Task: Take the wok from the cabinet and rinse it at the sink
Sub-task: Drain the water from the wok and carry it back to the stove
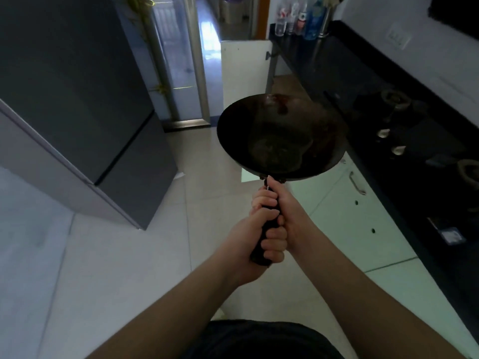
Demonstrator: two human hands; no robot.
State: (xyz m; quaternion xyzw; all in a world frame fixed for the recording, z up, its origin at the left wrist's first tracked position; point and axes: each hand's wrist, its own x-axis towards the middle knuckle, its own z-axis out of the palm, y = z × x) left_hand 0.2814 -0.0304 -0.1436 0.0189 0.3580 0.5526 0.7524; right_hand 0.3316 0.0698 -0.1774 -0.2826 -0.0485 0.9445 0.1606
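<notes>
Wok (pixel 281 136) is out of the cabinet, held over the floor; left hand (pixel 248 239) and right hand (pixel 287 216) both clench its handle (pixel 269 224). No sink in view; rinsing remains

Grey fridge (pixel 77 112) at left, bottles (pixel 300 19) on the far black countertop (pixel 337 66), gas stove (pixel 414 141) at right.

A home kitchen: dark counter (pixel 337 63) with gas hob (pixel 404 125) right, white cabinets (pixel 363 224) below, fridge (pixel 77 99) left.
</notes>
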